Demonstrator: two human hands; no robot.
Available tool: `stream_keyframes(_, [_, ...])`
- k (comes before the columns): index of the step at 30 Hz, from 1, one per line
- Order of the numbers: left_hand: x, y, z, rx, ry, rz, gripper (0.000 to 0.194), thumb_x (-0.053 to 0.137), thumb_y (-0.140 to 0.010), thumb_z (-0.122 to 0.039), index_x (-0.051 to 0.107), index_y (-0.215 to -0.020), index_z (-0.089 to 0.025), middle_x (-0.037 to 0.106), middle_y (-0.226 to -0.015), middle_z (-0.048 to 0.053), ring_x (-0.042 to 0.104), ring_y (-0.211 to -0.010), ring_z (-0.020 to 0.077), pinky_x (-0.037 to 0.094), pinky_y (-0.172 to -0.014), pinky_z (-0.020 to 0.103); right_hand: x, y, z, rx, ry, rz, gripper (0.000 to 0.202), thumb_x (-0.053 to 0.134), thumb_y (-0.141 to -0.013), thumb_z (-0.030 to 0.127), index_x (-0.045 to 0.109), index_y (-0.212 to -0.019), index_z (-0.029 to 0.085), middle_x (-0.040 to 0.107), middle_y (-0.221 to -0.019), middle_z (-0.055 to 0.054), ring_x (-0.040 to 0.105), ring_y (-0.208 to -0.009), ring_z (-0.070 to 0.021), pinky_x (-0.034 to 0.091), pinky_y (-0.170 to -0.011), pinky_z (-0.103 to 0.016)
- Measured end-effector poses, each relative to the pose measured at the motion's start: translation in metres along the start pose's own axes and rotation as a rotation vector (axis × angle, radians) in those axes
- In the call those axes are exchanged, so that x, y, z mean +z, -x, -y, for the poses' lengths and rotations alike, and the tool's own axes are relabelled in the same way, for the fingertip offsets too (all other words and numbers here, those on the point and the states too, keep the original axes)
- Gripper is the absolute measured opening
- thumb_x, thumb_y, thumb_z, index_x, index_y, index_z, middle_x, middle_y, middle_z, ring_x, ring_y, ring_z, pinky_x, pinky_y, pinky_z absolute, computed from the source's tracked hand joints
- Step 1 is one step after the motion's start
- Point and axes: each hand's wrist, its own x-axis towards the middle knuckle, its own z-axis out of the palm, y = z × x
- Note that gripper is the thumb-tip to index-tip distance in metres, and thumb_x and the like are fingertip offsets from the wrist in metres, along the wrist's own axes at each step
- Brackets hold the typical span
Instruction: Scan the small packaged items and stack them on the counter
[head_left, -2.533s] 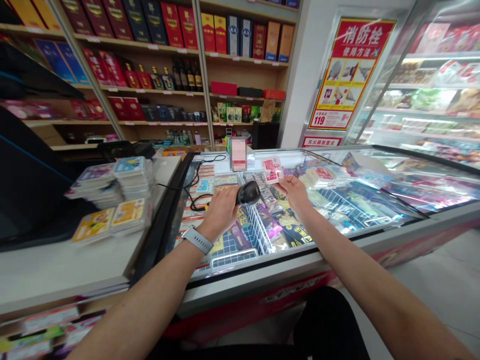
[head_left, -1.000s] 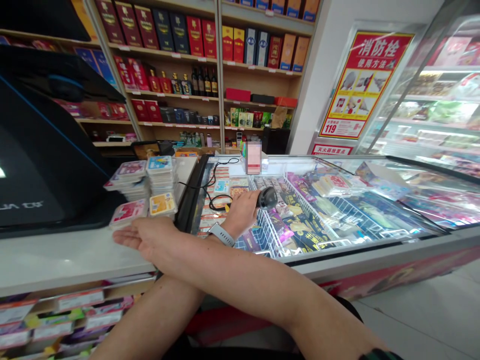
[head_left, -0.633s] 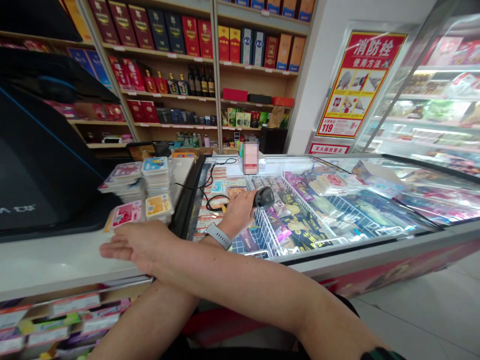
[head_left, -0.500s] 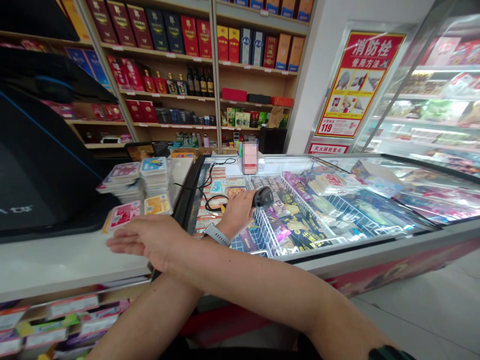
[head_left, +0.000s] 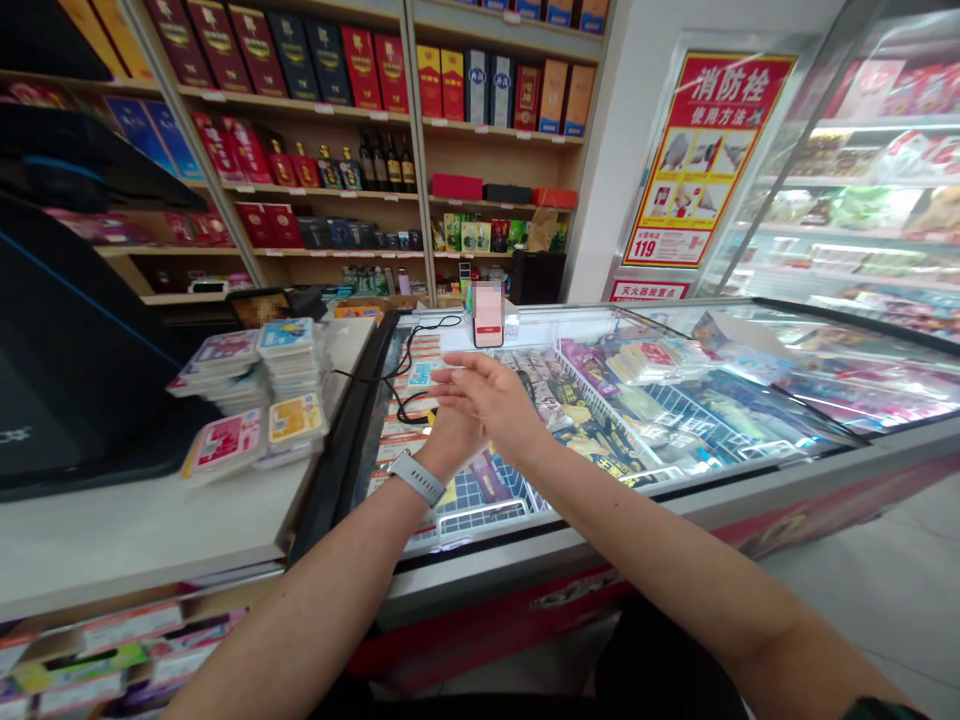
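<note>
Right hand [head_left: 501, 402]: swung back from beside the packs at left, now above the freezer [head_left: 487, 572], crossing in front of the left hand; grip released, fingers extended close together.
Left hand [head_left: 453, 440]: over the freezer, grey watch [head_left: 417, 478] at the wrist, fingers hidden; cannot tell the state of the grip.
Flat packs [head_left: 227, 440]: on the pale surface [head_left: 150, 530] at left, red and yellow in front, taller stacks just behind.
Second pile [head_left: 651, 360]: atop the freezer, right of both hands.
Phone [head_left: 488, 315]: upright near the freezer's far edge.
</note>
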Motion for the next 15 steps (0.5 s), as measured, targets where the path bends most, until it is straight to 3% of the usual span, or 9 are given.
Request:
stream_keyframes(3, [-0.006, 0.002, 0.002, 0.065, -0.049, 0.078, 0.034, 0.058, -0.087, -0.01, 0.064, -0.12, -0.014, 0.071, -0.122, 0.016, 0.064, -0.124, 0.0331, 0.049, -0.11, 0.05, -0.045, -0.004, 0.005, -0.102, 0.11, -0.087, 0.027, 0.075, -0.086, 0.038, 0.066, -0.106, 0.022, 0.077, -0.102, -0.004, 0.075, -0.09, -0.0163, 0.062, -0.092, -0.038])
stream_keyframes(7, [-0.012, 0.004, 0.001, 0.104, -0.065, 0.096, 0.049, 0.059, -0.087, -0.009, 0.054, -0.136, -0.016, 0.067, -0.135, 0.014, 0.06, -0.131, 0.029, 0.047, -0.113, 0.048, -0.106, -0.012, 0.004, -0.209, 0.261, -0.214, 0.034, 0.074, -0.083, 0.044, 0.065, -0.107, 0.022, 0.076, -0.099, -0.005, 0.075, -0.091, -0.0185, 0.061, -0.094, -0.041])
stream_keyframes(15, [-0.014, 0.004, -0.002, 0.091, -0.06, 0.11, 0.053, 0.057, -0.088, -0.008, 0.053, -0.14, -0.018, 0.066, -0.139, 0.013, 0.058, -0.135, 0.0281, 0.044, -0.116, 0.047, -0.208, -0.032, -0.007, -0.345, 0.643, -0.459, 0.031, 0.06, -0.085, 0.04, 0.064, -0.108, 0.021, 0.076, -0.101, -0.01, 0.074, -0.089, -0.0229, 0.06, -0.09, -0.045])
